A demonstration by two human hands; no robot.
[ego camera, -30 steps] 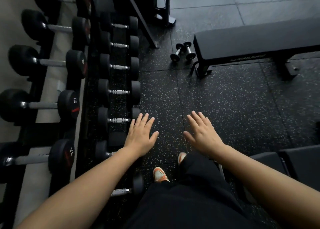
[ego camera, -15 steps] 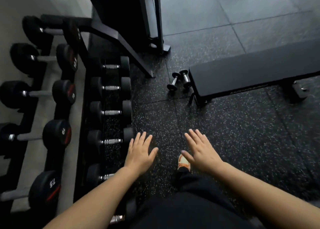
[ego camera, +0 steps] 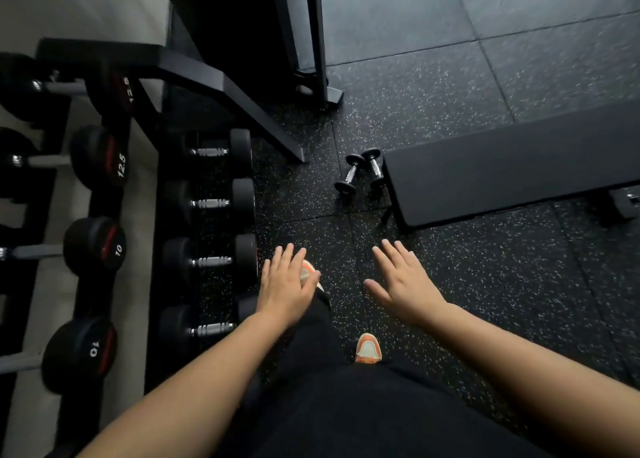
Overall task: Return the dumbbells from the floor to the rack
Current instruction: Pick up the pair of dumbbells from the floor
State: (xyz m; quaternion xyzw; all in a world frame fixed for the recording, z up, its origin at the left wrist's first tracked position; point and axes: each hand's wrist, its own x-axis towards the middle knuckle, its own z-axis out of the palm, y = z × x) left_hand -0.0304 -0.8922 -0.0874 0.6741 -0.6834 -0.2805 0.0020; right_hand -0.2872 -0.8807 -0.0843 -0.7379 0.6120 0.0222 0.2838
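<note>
Your left hand (ego camera: 285, 286) and right hand (ego camera: 403, 281) are both held out in front of you, palms down, fingers spread and straight, holding nothing. Your bare forearms run up from the bottom corners of the view toward the middle. The left hand hangs over the toe of your left shoe (ego camera: 308, 272), just beside the floor-side edge of the rack (ego camera: 152, 284). The right hand hovers over bare rubber floor (ego camera: 485, 301), and your right shoe (ego camera: 369, 348) shows below and between the hands.

The two small dumbbells (ego camera: 362, 173) you are after lie side by side on the floor, touching or nearly so, well ahead of your hands. They sit just beside the near end of the black bench (ego camera: 502, 173), between that bench and the foot of the rack's slanted leg (ego camera: 242, 104).

The rack fills the left side. Its lower tier holds a row of dumbbells with chrome handles (ego camera: 211, 203); its upper tier holds larger ones (ego camera: 95, 246) marked 10 and 12.5. Beyond the rack leg stands the base of a dark metal frame (ego camera: 318, 59). Between your hands and the small dumbbells the floor is open, with the bench end close on their right.
</note>
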